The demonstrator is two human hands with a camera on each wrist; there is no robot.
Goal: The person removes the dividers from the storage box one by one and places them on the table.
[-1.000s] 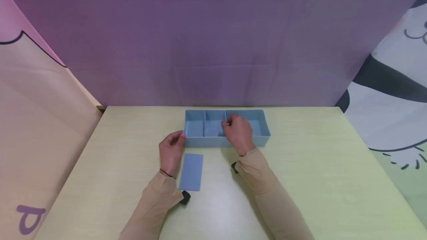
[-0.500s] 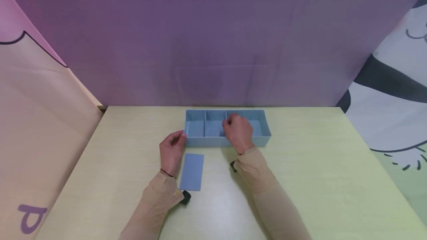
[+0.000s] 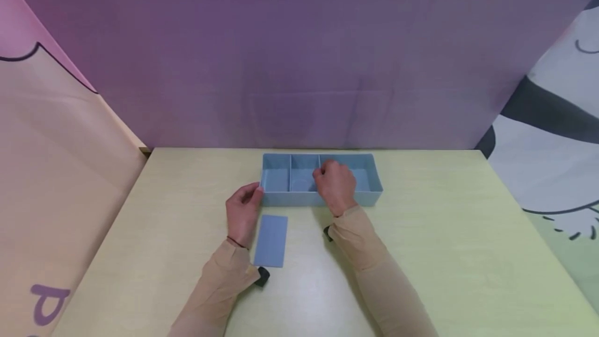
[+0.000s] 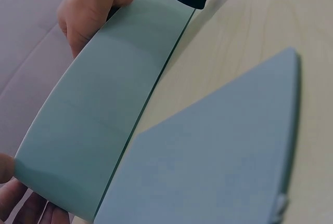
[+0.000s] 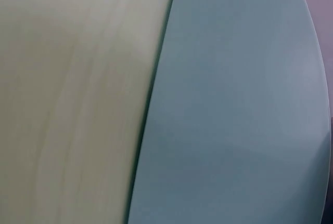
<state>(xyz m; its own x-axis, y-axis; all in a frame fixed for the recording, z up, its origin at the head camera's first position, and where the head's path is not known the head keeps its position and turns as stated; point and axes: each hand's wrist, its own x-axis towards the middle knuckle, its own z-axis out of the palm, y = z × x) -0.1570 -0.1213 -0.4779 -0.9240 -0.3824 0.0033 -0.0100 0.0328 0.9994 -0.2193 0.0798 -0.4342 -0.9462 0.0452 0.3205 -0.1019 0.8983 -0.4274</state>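
A long light blue box (image 3: 290,199) with inner dividers stands near the back of the table. My left hand (image 3: 242,212) holds its left end, with thumb and fingers at the front corner; the left wrist view shows the fingers (image 4: 32,208) along the end wall. My right hand (image 3: 336,186) reaches over the front wall with curled fingers, at the right divider (image 3: 320,158), which it seems to pinch; the fingertips are hidden. A flat blue rectangular panel (image 3: 271,241) lies in front of the box. In the right wrist view, the box's front wall (image 5: 234,99) hides the right hand's fingers.
The box rests on a pale wood-grain table (image 3: 435,243). Close behind the table's back edge hangs a purple cloth (image 3: 299,66). Printed cloths hang at the left (image 3: 51,170) and right (image 3: 557,155). Black wrist devices (image 3: 263,276) sit under both sleeves.
The head view has shifted slightly, so everything appears a little further right. Both hands, the box and the panel keep their places relative to each other.
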